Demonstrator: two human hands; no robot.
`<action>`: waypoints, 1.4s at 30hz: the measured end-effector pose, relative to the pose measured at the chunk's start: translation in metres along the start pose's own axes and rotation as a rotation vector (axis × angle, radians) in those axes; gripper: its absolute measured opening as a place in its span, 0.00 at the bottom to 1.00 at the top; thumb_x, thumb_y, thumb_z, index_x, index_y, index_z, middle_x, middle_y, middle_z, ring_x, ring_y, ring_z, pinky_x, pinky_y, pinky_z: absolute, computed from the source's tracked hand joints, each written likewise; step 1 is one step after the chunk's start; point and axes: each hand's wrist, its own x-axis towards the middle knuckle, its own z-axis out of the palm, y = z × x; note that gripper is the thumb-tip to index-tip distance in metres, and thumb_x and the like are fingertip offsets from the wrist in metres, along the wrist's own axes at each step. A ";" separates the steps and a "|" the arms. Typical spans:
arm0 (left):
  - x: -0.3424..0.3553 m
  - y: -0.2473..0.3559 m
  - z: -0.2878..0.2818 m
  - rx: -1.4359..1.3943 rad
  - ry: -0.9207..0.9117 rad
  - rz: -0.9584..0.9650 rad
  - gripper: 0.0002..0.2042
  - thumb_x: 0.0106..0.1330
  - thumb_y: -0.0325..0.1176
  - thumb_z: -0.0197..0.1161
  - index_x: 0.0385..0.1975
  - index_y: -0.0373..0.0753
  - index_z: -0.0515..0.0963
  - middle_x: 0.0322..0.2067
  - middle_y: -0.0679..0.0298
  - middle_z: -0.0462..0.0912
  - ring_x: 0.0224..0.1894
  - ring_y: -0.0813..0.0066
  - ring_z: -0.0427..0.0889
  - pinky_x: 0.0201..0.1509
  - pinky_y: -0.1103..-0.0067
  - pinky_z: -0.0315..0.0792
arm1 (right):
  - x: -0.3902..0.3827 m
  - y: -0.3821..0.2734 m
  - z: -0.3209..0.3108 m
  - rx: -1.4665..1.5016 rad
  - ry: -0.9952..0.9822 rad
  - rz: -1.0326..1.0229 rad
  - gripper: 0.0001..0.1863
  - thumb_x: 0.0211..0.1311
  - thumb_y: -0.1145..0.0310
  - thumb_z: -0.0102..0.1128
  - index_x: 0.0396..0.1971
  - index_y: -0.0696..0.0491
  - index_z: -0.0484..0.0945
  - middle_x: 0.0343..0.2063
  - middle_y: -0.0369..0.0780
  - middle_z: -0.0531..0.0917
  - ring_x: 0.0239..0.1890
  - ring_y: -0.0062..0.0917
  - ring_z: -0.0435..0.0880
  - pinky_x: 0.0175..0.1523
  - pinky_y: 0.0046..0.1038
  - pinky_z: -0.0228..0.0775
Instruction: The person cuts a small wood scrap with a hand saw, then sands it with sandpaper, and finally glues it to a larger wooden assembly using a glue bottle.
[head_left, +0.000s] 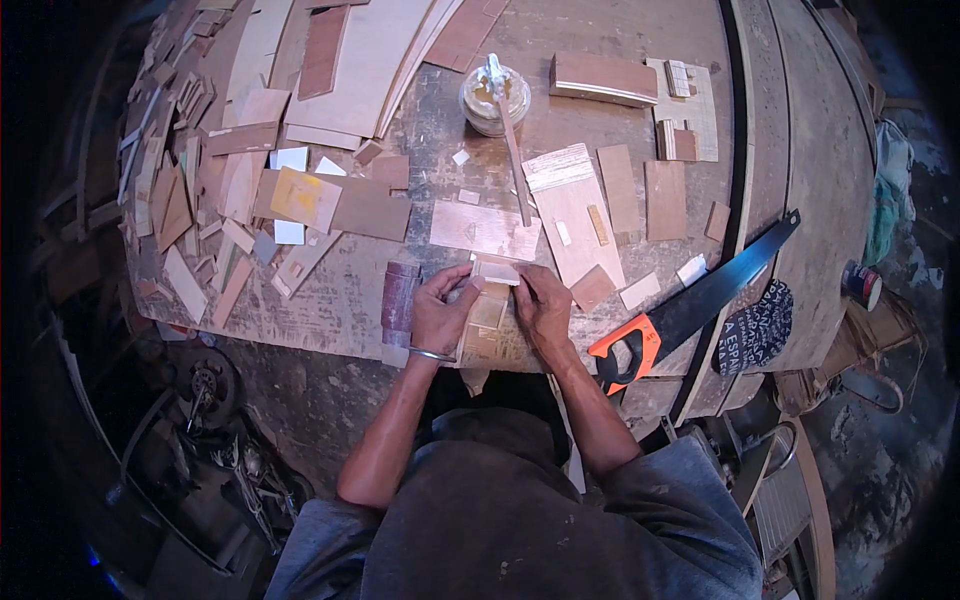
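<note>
Close to the table's front edge, my left hand (441,312) and my right hand (546,308) pinch opposite ends of a small pale wooden strip (497,272). A metal bangle circles my left wrist. Below the strip, between my hands, lies a small light wooden piece (488,311); how it joins the strip, I cannot tell. Just beyond my fingers is a flat pale board (484,228). Left of my left hand stands a worn reddish block (401,296). A tan board with small pieces on it (572,215) lies beyond my right hand.
An orange-handled handsaw (716,288) lies at the right, beside a dark cap with lettering (756,328). A tub of glue (494,103) with a wooden stick stands farther back. Wood offcuts (237,190) crowd the left; a thick wooden block (603,79) rests at the back.
</note>
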 end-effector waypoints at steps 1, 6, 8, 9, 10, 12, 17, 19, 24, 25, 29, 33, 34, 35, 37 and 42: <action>0.000 0.001 0.001 0.005 0.004 0.012 0.14 0.65 0.27 0.68 0.48 0.29 0.80 0.44 0.58 0.85 0.45 0.78 0.83 0.52 0.82 0.76 | 0.000 0.000 0.000 -0.001 0.000 0.003 0.08 0.57 0.82 0.63 0.38 0.61 0.81 0.34 0.49 0.84 0.37 0.43 0.85 0.42 0.33 0.77; -0.001 0.001 0.002 0.038 0.014 0.039 0.14 0.65 0.27 0.68 0.49 0.29 0.79 0.44 0.58 0.85 0.45 0.78 0.83 0.52 0.82 0.76 | 0.001 0.000 -0.001 0.006 0.004 -0.020 0.08 0.58 0.82 0.63 0.38 0.60 0.81 0.33 0.50 0.84 0.37 0.43 0.85 0.41 0.33 0.77; -0.002 0.000 0.002 0.035 0.024 0.024 0.14 0.65 0.27 0.68 0.49 0.29 0.80 0.44 0.59 0.86 0.45 0.79 0.83 0.52 0.82 0.76 | 0.001 0.000 0.000 0.007 0.000 -0.016 0.08 0.57 0.82 0.63 0.38 0.60 0.81 0.34 0.50 0.84 0.37 0.43 0.85 0.41 0.33 0.77; -0.002 0.000 0.001 0.036 0.025 0.025 0.14 0.65 0.27 0.68 0.49 0.29 0.80 0.44 0.59 0.86 0.45 0.79 0.83 0.52 0.82 0.76 | 0.000 0.001 0.000 0.006 -0.003 -0.013 0.08 0.57 0.82 0.63 0.38 0.60 0.81 0.34 0.50 0.84 0.37 0.43 0.85 0.41 0.32 0.77; -0.002 0.000 0.001 0.035 0.020 0.036 0.14 0.66 0.27 0.68 0.49 0.30 0.80 0.44 0.59 0.86 0.45 0.79 0.83 0.52 0.82 0.76 | 0.000 0.001 -0.001 0.006 -0.002 -0.013 0.08 0.57 0.82 0.63 0.38 0.60 0.81 0.34 0.50 0.84 0.37 0.43 0.85 0.41 0.32 0.77; -0.002 0.000 0.001 0.033 0.015 0.048 0.14 0.66 0.27 0.68 0.49 0.30 0.80 0.44 0.59 0.86 0.45 0.79 0.83 0.52 0.82 0.76 | 0.000 0.002 -0.002 0.002 -0.014 -0.013 0.08 0.57 0.82 0.63 0.38 0.61 0.81 0.34 0.49 0.84 0.36 0.42 0.86 0.41 0.31 0.77; -0.003 0.002 0.002 0.018 0.020 0.010 0.14 0.66 0.28 0.68 0.49 0.30 0.80 0.44 0.59 0.86 0.45 0.79 0.83 0.51 0.82 0.76 | 0.002 -0.002 -0.003 -0.034 -0.030 -0.020 0.09 0.57 0.82 0.62 0.39 0.60 0.82 0.34 0.48 0.84 0.36 0.41 0.86 0.40 0.31 0.77; -0.003 0.003 0.002 0.017 0.022 0.017 0.14 0.66 0.28 0.68 0.49 0.30 0.80 0.44 0.59 0.86 0.45 0.79 0.83 0.51 0.83 0.76 | 0.004 -0.003 -0.004 -0.041 -0.021 -0.032 0.09 0.57 0.82 0.62 0.39 0.60 0.82 0.34 0.48 0.84 0.36 0.40 0.86 0.40 0.32 0.77; -0.005 0.007 0.004 0.021 0.037 0.018 0.15 0.65 0.28 0.69 0.49 0.30 0.80 0.43 0.59 0.86 0.44 0.79 0.83 0.50 0.83 0.77 | 0.007 -0.005 -0.007 -0.065 -0.053 -0.070 0.10 0.57 0.81 0.63 0.40 0.59 0.82 0.34 0.46 0.84 0.34 0.39 0.86 0.37 0.32 0.78; -0.005 0.007 0.005 0.038 0.041 0.028 0.15 0.64 0.29 0.69 0.48 0.29 0.80 0.43 0.59 0.86 0.44 0.79 0.83 0.50 0.83 0.77 | 0.007 -0.006 -0.008 -0.066 -0.052 -0.069 0.10 0.57 0.81 0.63 0.40 0.59 0.82 0.34 0.46 0.84 0.34 0.39 0.86 0.37 0.32 0.78; -0.005 0.009 0.007 0.069 0.048 0.032 0.15 0.63 0.30 0.70 0.46 0.29 0.81 0.41 0.59 0.86 0.44 0.79 0.83 0.49 0.83 0.77 | 0.007 -0.006 -0.008 -0.107 -0.065 -0.064 0.11 0.58 0.80 0.63 0.42 0.58 0.82 0.34 0.45 0.84 0.34 0.38 0.86 0.37 0.32 0.77; -0.003 0.011 0.009 0.013 0.052 -0.011 0.17 0.60 0.31 0.73 0.45 0.27 0.80 0.41 0.56 0.85 0.46 0.75 0.82 0.53 0.81 0.75 | 0.007 -0.004 -0.008 -0.088 -0.066 -0.070 0.13 0.58 0.79 0.62 0.44 0.58 0.82 0.35 0.46 0.84 0.35 0.40 0.86 0.37 0.32 0.77; -0.003 0.011 0.009 0.017 0.059 -0.018 0.17 0.60 0.31 0.73 0.45 0.27 0.80 0.41 0.57 0.85 0.46 0.76 0.82 0.53 0.81 0.76 | 0.006 -0.004 -0.007 -0.089 -0.063 -0.068 0.13 0.58 0.79 0.62 0.44 0.58 0.82 0.35 0.46 0.84 0.35 0.40 0.86 0.37 0.32 0.77; -0.003 0.012 0.009 0.020 0.065 -0.024 0.17 0.60 0.31 0.73 0.45 0.27 0.80 0.41 0.57 0.85 0.45 0.76 0.82 0.52 0.81 0.76 | 0.004 -0.004 -0.007 -0.061 -0.051 -0.026 0.13 0.59 0.79 0.62 0.45 0.59 0.81 0.35 0.47 0.84 0.35 0.40 0.86 0.38 0.32 0.77; -0.002 0.011 0.008 0.015 0.060 -0.025 0.17 0.60 0.31 0.73 0.45 0.27 0.80 0.41 0.57 0.85 0.45 0.76 0.82 0.52 0.81 0.76 | 0.001 -0.003 -0.008 -0.034 -0.037 0.016 0.14 0.59 0.79 0.62 0.46 0.60 0.81 0.35 0.49 0.84 0.35 0.40 0.86 0.38 0.32 0.77; 0.000 0.009 0.006 -0.008 0.065 -0.038 0.17 0.60 0.31 0.74 0.45 0.28 0.80 0.41 0.58 0.85 0.44 0.77 0.82 0.50 0.82 0.76 | -0.009 -0.010 -0.010 0.093 -0.023 0.221 0.14 0.62 0.76 0.60 0.48 0.63 0.80 0.35 0.49 0.84 0.34 0.36 0.84 0.42 0.30 0.76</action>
